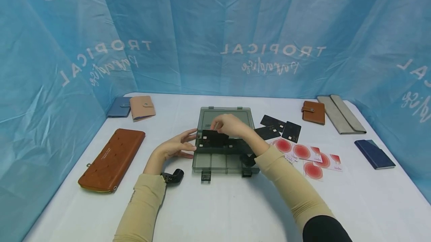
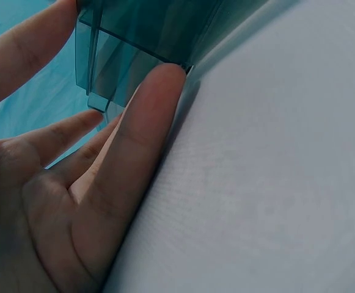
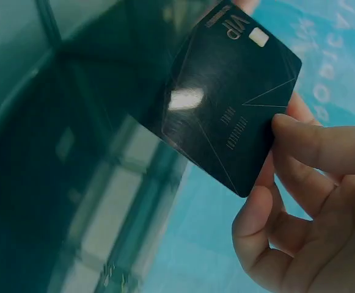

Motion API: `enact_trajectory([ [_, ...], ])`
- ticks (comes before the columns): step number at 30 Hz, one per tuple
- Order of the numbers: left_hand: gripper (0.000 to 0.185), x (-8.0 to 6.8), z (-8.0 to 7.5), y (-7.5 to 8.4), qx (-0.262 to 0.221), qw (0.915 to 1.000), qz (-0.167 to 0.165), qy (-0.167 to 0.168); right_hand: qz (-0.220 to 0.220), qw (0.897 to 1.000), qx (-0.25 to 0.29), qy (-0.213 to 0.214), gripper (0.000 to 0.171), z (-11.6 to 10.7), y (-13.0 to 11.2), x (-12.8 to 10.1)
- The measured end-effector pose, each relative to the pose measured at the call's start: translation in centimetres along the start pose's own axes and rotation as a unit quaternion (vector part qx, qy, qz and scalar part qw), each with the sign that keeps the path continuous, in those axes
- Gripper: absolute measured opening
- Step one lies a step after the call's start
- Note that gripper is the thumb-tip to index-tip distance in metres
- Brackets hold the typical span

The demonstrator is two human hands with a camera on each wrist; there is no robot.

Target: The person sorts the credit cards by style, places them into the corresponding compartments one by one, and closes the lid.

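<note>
Though mostly black, a glossy VIP-lettered card (image 3: 220, 101)

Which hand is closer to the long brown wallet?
Left. The left hand is to the right of the long brown wallet, at the left side of the plastic box; the right hand is farther, over the box, pinching a black VIP card.
</note>
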State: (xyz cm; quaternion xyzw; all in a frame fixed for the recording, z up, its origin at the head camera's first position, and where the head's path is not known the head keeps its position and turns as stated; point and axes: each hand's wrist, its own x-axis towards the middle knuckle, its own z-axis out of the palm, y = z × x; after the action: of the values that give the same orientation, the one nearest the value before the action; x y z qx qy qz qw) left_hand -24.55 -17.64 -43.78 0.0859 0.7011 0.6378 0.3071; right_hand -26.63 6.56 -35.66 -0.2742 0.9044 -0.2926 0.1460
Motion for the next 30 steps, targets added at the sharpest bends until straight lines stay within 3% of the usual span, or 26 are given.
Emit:
enact_trajectory([
  [6, 0.083, 0.0, 0.1, 0.0, 0.005, 1.0, 0.001, 0.003, 0.005, 0.997, -0.07, -0.02, 0.033, 1.7, -0.7, 1.3],
  [11, 0.085, 0.0, 0.1, 0.0, 0.008, 1.0, -0.001, 0.006, -0.001, 0.99, -0.143, 0.001, 0.024, 2.3, -1.3, 1.3],
  [14, 0.085, 0.0, 0.1, 0.0, 0.009, 1.0, 0.002, 0.003, 0.003, 0.987, -0.161, -0.001, 0.023, 2.4, -1.6, 1.3],
  [17, 0.085, -0.1, 0.0, 0.0, 0.01, 0.9999, 0.003, -0.001, 0.02, 0.985, -0.167, -0.03, 0.026, 2.4, -1.7, 1.3],
  [24, 0.085, -0.2, -0.1, 0.1, 0.007, 0.9999, 0.008, -0.001, 0.029, 0.985, -0.119, -0.124, 0.032, 2.3, -1.1, 1.0],
  [27, 0.084, -0.1, 0.0, 0.1, 0.01, 0.9999, 0.007, -0.001, 0.004, 0.991, -0.071, -0.118, 0.032, 1.4, -0.3, 0.2],
  [30, 0.083, -0.1, 0.0, 0.0, 0.012, 0.9999, 0.006, -0.001, -0.019, 0.997, -0.018, -0.079, 0.031, -0.2, 0.9, -1.1],
])
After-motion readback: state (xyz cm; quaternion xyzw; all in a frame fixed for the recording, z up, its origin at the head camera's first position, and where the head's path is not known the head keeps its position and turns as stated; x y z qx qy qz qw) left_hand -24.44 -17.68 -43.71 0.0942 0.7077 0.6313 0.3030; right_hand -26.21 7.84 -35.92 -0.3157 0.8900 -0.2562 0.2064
